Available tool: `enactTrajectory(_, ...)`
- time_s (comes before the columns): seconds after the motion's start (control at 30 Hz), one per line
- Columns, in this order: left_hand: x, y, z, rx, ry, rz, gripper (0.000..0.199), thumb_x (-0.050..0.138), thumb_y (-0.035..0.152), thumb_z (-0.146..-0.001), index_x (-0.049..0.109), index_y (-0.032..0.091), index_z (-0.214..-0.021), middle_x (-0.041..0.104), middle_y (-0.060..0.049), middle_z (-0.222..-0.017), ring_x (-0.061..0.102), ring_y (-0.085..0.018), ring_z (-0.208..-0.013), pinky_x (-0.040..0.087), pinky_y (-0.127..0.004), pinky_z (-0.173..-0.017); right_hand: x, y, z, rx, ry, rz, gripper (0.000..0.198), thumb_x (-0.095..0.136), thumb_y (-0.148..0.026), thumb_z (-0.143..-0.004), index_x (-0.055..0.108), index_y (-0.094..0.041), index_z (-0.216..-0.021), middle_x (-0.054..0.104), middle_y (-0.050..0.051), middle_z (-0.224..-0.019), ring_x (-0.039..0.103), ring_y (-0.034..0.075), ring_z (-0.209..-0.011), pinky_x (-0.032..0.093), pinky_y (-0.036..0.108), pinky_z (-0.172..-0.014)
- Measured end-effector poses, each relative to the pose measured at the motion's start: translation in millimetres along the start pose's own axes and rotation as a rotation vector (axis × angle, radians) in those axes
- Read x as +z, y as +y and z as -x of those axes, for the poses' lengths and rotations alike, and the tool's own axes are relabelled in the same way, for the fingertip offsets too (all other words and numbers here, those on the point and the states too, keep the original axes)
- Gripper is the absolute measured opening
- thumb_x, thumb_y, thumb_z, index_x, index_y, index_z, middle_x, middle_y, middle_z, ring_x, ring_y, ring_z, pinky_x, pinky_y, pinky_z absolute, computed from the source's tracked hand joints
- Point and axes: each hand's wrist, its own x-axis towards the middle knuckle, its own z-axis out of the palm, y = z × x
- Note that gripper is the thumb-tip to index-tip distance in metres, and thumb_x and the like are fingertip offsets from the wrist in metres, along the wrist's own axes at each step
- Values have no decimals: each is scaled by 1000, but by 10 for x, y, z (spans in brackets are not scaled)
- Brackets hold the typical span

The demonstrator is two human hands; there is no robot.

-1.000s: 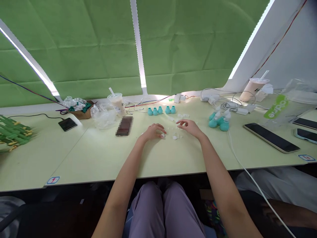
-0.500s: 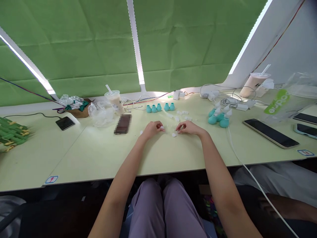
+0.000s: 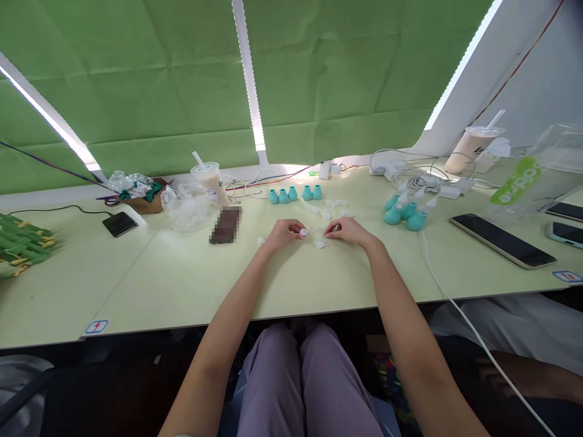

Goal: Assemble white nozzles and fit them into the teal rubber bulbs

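Note:
My left hand (image 3: 286, 234) is closed in a pinch on a small white plastic piece (image 3: 303, 232), held just above the table. Opposite it, my right hand (image 3: 345, 232) has thumb and forefinger pressed together; what they hold, if anything, is too small to make out. Just below those fingertips lies another small white piece (image 3: 321, 244). Several loose white parts (image 3: 336, 204) are scattered behind my hands. Farther back, small teal bulb-shaped bottles (image 3: 283, 196) stand in a row. To the right is a cluster of teal bulbs (image 3: 415, 221) with white tips.
A dark phone (image 3: 501, 240) lies right, beside a plastic bag (image 3: 523, 182) and coiled white cables (image 3: 426, 181). Left are a pixelated dark item (image 3: 226, 225), a drink cup (image 3: 209, 182) and a clear bag (image 3: 186, 207). A white cable (image 3: 460, 312) hangs over the table edge.
The white piece in my left hand now shows more clearly at the fingertips. My right fingertips have shifted slightly up from the white piece on the table. The view has moved a little.

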Motion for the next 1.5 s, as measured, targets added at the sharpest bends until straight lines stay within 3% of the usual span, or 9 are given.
enactTrajectory(0.23, 17, -5, 1, 46, -14, -115, 15, 68, 21, -60, 66, 16, -74, 67, -1, -71, 61, -14, -72, 47, -27, -74, -14, -3, 10, 16, 0, 6, 15, 65, -32, -66, 72, -25, -78, 67, 0, -74, 55, 15, -65, 39, 27, -60)
enactTrajectory(0.4, 27, -5, 6, 48, -20, -140, 15, 69, 21, -61, 65, 16, -75, 66, 1, -70, 61, -13, -71, 46, -25, -71, 4, -48, 6, -6, 23, 44, 25, 68, -39, -64, 71, -28, -87, 67, -1, -88, 55, 13, -67, 39, 26, -61)
enactTrajectory(0.6, 45, 19, 8, 108, 16, -157, 16, 69, 22, -63, 65, 17, -77, 67, 2, -71, 62, -12, -72, 45, -25, -75, 107, -138, -29, -69, 66, 102, 9, 65, -31, -69, 72, -27, -73, 67, 0, -82, 54, 15, -70, 36, 27, -58)
enactTrajectory(0.7, 58, 60, 15, 123, 51, -179, 14, 68, 21, -65, 64, 18, -78, 68, 3, -73, 64, -13, -74, 44, -24, -76, 104, -213, -20, -113, 118, -52, 10, 66, -32, -69, 69, -23, -73, 67, 0, -79, 54, 14, -67, 39, 27, -60)
enactTrajectory(0.8, 71, 90, 26, 122, 74, -171, 12, 66, 19, -67, 64, 18, -79, 69, 3, -75, 64, -13, -75, 44, -24, -76, 72, -345, 29, -186, 193, -348, 19, 66, -37, -70, 65, -20, -78, 66, 2, -84, 54, 12, -62, 43, 28, -61)
enactTrajectory(0.93, 84, 102, 31, 108, 97, -147, 12, 65, 18, -68, 66, 18, -80, 70, 2, -75, 65, -14, -76, 45, -24, -76, 86, -538, 97, -254, 197, -582, 25, 68, -40, -69, 63, -19, -81, 66, 4, -87, 57, 12, -61, 44, 28, -61)
enactTrajectory(1.17, 81, 115, 5, 93, 152, -77, 19, 71, 24, -65, 68, 16, -81, 71, 0, -73, 65, -16, -76, 46, -26, -78, 239, -579, 29, -334, 341, -303, 22, 66, -43, -71, 69, -22, -67, 65, 1, -78, 51, 11, -63, 34, 26, -55)
enactTrajectory(1.33, 85, 106, -1, 67, 155, -25, 24, 73, 27, -63, 68, 16, -84, 72, -1, -75, 66, -16, -75, 46, -26, -78, 246, -527, 6, -282, 393, -229, 20, 65, -43, -73, 71, -23, -71, 69, 0, -77, 56, 13, -65, 34, 25, -54)
enactTrajectory(1.5, 96, 62, -7, 30, 159, -38, 25, 73, 28, -62, 69, 16, -83, 72, -2, -74, 66, -17, -74, 47, -26, -76, 204, -508, 36, -314, 384, -128, 16, 65, -39, -74, 72, -25, -72, 70, -1, -78, 57, 12, -62, 34, 25, -53)
